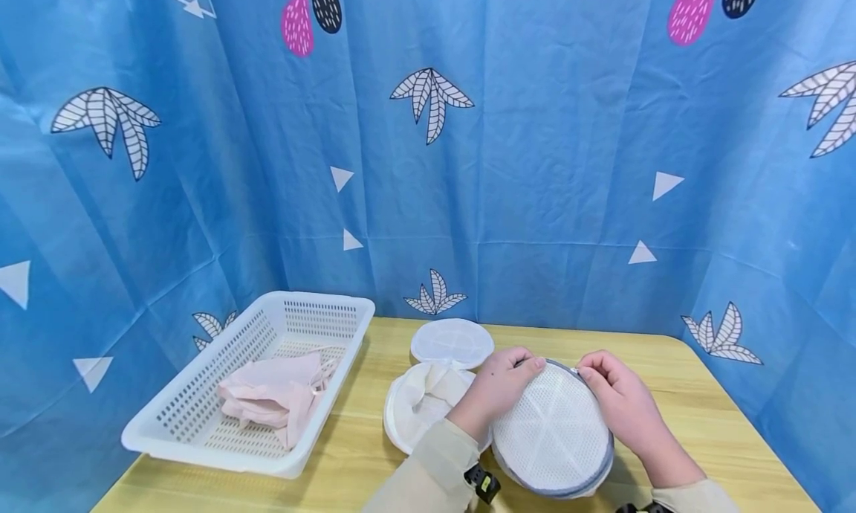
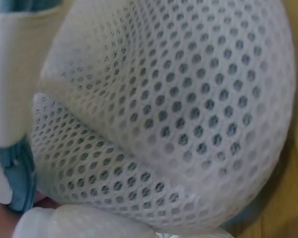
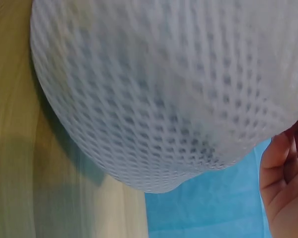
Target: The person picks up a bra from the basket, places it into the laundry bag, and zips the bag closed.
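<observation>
A round white mesh bag (image 1: 553, 427) with a grey-blue rim stands tilted at the table's front right. My left hand (image 1: 501, 383) pinches its rim at the upper left, thumb on top. At the upper right of the same rim, my right hand (image 1: 618, 401) pinches the edge near a small zipper pull. White honeycomb mesh (image 2: 188, 99) fills most of the left wrist view, with a fold across it. In the right wrist view the mesh (image 3: 139, 99) bulges beside the curled fingers of my right hand (image 3: 288, 183). What the bag holds is hidden.
Left on the table (image 1: 354, 424) stands a white plastic basket (image 1: 194, 394) with a crumpled pale pink cloth (image 1: 281, 390) in it. Between basket and bag lies an open white round case (image 1: 401, 416), its round lid (image 1: 452, 342) behind it. A blue patterned curtain (image 1: 508, 201) hangs behind.
</observation>
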{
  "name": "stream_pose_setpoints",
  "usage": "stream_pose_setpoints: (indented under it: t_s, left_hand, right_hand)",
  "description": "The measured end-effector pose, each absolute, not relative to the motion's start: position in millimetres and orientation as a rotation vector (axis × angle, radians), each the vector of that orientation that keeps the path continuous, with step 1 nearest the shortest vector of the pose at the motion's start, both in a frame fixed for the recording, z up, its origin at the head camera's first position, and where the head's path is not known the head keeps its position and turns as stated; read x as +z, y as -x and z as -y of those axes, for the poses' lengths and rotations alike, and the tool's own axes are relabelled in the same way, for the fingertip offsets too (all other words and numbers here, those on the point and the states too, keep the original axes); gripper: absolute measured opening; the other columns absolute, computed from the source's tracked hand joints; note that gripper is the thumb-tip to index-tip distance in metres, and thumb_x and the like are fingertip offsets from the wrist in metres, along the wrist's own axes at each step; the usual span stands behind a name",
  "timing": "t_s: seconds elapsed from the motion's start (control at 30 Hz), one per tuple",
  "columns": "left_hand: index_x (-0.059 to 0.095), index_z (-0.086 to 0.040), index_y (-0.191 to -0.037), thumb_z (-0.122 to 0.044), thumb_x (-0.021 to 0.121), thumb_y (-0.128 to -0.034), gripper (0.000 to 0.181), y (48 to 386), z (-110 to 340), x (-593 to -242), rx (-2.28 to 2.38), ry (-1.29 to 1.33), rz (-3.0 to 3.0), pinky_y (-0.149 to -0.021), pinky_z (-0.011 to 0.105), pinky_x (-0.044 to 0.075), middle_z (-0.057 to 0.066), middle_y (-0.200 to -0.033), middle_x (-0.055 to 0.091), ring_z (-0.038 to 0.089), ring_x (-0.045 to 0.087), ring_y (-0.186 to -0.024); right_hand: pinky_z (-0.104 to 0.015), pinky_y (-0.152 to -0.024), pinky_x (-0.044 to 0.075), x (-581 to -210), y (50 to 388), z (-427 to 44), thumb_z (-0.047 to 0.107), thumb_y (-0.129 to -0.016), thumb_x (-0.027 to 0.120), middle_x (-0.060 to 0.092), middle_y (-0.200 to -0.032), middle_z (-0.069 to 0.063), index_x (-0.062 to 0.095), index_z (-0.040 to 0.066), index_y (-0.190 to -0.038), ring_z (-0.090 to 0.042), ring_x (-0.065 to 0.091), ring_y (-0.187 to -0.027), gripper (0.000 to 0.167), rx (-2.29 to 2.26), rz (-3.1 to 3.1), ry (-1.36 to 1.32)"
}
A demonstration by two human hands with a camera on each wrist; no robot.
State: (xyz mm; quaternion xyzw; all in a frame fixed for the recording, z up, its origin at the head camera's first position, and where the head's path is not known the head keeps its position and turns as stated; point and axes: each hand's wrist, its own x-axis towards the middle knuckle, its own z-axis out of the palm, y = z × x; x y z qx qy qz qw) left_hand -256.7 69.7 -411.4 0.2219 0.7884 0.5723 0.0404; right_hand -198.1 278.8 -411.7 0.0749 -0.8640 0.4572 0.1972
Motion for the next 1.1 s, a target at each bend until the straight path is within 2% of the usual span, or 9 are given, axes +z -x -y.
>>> stream_pose_setpoints:
  t_s: [0.37,0.63,0.87,1.0,1.1]
  left_hand:
    - [0.061,-0.021,-0.081,-0.047,0.058,-0.1014,0.033,261.9,-64.1,-410.4,1.886,-0.559,-2.388,-0.071,0.034,0.043,-0.004,-0.077,0.054,0.013,0.052,-0.075]
    - [0.064,-0.021,-0.087,-0.043,0.058,-0.1023,0.028,262.1,-63.9,-406.0,1.816,-0.634,-2.358,-0.071,0.033,0.045,-0.005,-0.085,0.059,0.013,0.055,-0.078]
    - [0.063,-0.019,-0.089,-0.035,0.059,-0.1031,0.021,260.8,-62.0,-407.0,1.696,-0.76,-2.313,-0.068,0.029,0.046,-0.005,-0.084,0.06,0.011,0.056,-0.076]
    - [0.067,-0.025,-0.103,-0.032,0.057,-0.104,0.013,259.5,-62.2,-405.1,1.642,-0.804,-2.332,-0.075,0.03,0.048,-0.008,-0.093,0.064,0.009,0.058,-0.082]
    - [0.069,-0.03,-0.119,-0.031,0.055,-0.1047,0.021,259.0,-63.3,-404.0,1.596,-0.834,-2.347,-0.084,0.032,0.049,-0.012,-0.109,0.066,0.006,0.06,-0.094]
  right_hand:
    - [-0.03,-0.065,0.048,-410.3,198.8,-280.0,0.03,-0.108,0.051,0.062,-0.086,-0.006,0.062,0.01,-0.104,-0.019,0.057,-0.072,0.023,1.284,2.397,-0.153]
    - [-0.029,-0.064,0.048,-409.0,199.6,-286.0,0.032,-0.107,0.054,0.063,-0.087,-0.006,0.065,0.009,-0.105,-0.018,0.058,-0.073,0.025,1.254,2.386,-0.082]
    - [-0.029,-0.064,0.046,-406.9,200.7,-288.4,0.034,-0.106,0.056,0.063,-0.086,-0.005,0.067,0.011,-0.106,-0.017,0.055,-0.074,0.026,1.185,2.415,-0.007]
    - [-0.029,-0.064,0.044,-404.8,200.8,-289.5,0.035,-0.106,0.055,0.062,-0.087,-0.003,0.067,0.012,-0.107,-0.017,0.054,-0.076,0.026,1.132,2.431,-0.003]
    - [-0.029,-0.064,0.044,-403.2,200.4,-289.5,0.035,-0.106,0.055,0.062,-0.087,-0.003,0.066,0.011,-0.107,-0.017,0.054,-0.076,0.026,1.116,2.442,-0.023]
